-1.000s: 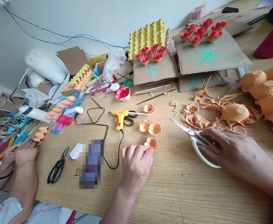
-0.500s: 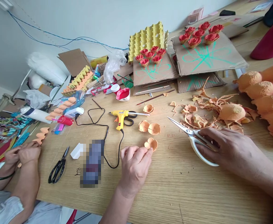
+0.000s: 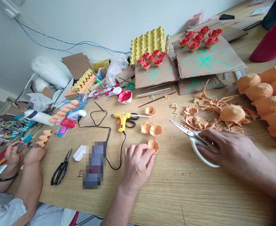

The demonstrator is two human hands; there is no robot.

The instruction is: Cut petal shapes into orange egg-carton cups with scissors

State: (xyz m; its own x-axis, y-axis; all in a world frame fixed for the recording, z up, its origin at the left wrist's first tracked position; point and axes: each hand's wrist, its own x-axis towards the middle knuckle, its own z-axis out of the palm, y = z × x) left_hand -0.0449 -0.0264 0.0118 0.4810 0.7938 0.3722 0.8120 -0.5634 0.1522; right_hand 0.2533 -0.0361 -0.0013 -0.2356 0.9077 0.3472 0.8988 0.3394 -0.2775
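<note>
My left hand rests on the wooden table, fingers curled round the edge of an orange paper flower cup. My right hand lies flat over the white handles of a pair of scissors, whose open blades point left. Two more orange cups lie just beyond, and a third further back. A yellow glue gun lies to the left of them.
Orange egg-carton scraps and carton domes lie at the right. Cardboard sheets with red flowers and a yellow egg tray stand at the back. Another person's hands work at the left near black scissors.
The view has shifted slightly. My left fingers have closed a little more on the orange cup. The other person's hands have moved up slightly.
</note>
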